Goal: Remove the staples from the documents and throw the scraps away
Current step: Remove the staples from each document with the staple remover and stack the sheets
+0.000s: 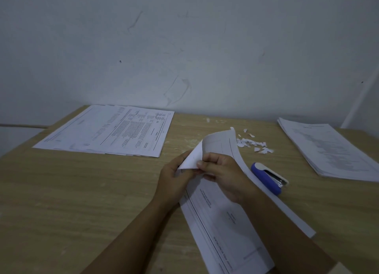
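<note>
Pinch: two hands (174, 178) (224, 176), one document (220, 230)

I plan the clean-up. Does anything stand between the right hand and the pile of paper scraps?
Yes: the lifted page that it pinches curls up between the right hand and the scraps. The stapler lies nearer the person, off that line.

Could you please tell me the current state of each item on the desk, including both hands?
Document: on the table, top sheet curled up at its far end.
Left hand: pinches the lifted corner.
Right hand: pinches it too.
Stapler: lying on the table, untouched.
Paper scraps: scattered on the table.
Right stack: flat, piled.
Left sheets: flat, overlapping.
</note>
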